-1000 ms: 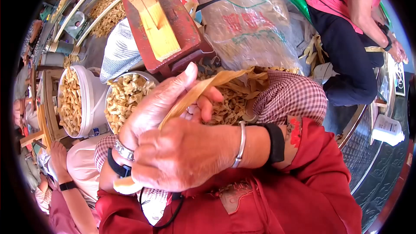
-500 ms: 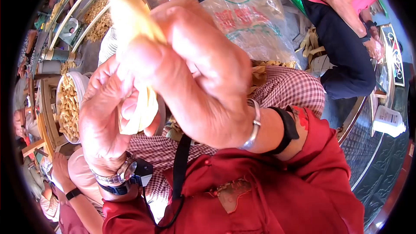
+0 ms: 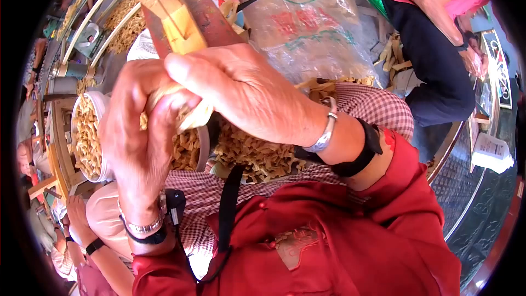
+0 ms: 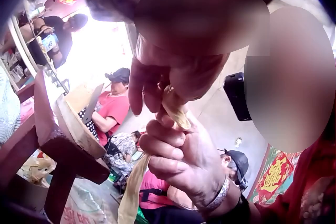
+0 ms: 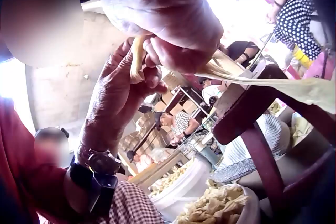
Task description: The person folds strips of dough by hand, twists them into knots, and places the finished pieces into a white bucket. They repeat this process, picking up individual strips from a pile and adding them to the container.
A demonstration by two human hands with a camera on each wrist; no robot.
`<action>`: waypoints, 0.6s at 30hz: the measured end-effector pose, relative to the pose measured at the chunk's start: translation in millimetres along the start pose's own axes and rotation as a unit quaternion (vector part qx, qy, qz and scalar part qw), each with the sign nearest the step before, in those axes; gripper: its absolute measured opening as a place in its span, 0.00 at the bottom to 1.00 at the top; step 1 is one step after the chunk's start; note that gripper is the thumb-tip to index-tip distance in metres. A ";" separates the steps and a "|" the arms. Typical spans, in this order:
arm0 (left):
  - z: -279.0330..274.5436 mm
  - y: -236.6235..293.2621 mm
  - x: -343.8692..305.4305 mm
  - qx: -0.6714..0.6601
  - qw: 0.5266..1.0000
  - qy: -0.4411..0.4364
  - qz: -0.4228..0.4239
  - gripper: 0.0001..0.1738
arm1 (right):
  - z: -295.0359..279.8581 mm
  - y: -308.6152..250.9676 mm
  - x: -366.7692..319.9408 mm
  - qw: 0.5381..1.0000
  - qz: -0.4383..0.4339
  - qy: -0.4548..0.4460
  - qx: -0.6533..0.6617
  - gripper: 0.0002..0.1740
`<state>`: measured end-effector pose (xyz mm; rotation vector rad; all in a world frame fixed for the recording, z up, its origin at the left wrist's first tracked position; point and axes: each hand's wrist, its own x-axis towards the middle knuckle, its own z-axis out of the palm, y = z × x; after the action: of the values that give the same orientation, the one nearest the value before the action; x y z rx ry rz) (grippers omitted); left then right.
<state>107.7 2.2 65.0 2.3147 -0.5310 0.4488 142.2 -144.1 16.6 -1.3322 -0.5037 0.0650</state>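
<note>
A long, pale yellow, flat strip [image 3: 196, 116] runs between the two hands, folded and bunched where they meet. My left hand [image 3: 134, 123], with a watch at its wrist, pinches the bunched part between thumb and fingers. My right hand [image 3: 249, 90], wearing a silver bangle, grips the strip close beside it, thumb on top. In the left wrist view, one tail of the strip [image 4: 134, 187] hangs below the curled right fingers. The right wrist view shows the short end [image 5: 137, 58] at the left fingertips. Part of the fold is hidden behind the fingers.
A red bench [image 3: 216, 24] with a notched wooden block [image 3: 172, 16] stands just beyond the hands. Two white buckets, one on the far left [image 3: 104, 112] and one nearer [image 3: 204, 145], hold small knotted pieces. More knotted pieces [image 3: 257, 156] lie by the checked lap. A large plastic bag [image 3: 307, 27] sits behind.
From low over the lap, both hands rose close to the head camera with the strip, then drew back a little. The strip is now bunched between them, and the bench shows again.
</note>
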 end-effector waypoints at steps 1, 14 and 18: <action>-5.3 -9.7 -1.6 -0.002 0.999 -0.040 -0.021 0.10 | -1.2 2.9 -1.7 1.000 -0.015 0.000 -0.011 0.23; 6.0 -21.3 0.0 -0.409 0.900 -0.063 -0.138 0.14 | -18.2 -2.9 -7.3 0.993 0.001 -0.063 -0.098 0.18; 4.5 -20.7 2.6 -0.271 0.958 -0.088 -0.036 0.23 | -13.0 5.5 -10.4 0.995 0.094 -0.031 0.003 0.21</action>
<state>120.8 12.0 51.4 1.8409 -0.5698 0.0455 139.3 -158.0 6.3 -1.3719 -0.4282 0.2635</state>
